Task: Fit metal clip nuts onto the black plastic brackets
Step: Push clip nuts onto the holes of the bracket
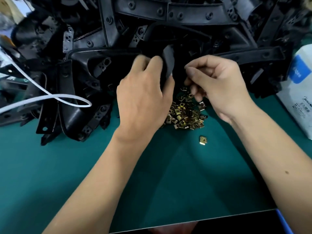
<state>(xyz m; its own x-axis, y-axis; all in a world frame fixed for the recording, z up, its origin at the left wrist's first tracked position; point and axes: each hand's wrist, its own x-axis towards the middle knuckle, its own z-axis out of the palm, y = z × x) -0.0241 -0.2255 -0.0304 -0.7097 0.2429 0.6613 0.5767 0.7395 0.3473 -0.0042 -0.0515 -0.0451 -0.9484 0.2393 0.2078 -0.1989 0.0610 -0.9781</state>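
Note:
My left hand (145, 92) grips a black plastic bracket (168, 63) and holds it upright over the green mat. My right hand (217, 81) hovers just to its right with fingers curled; thumb and forefinger are pinched together, and whether a nut sits between them is hidden. Below both hands lies a heap of brass-coloured metal clip nuts (185, 112). A single clip nut (203, 140) lies apart, nearer to me.
A big heap of black brackets (152, 22) fills the back and left of the green mat (84, 166). A white cable (50, 97) loops over the left brackets. A white and blue package (298, 92) stands at the right edge. The table's front edge runs near me.

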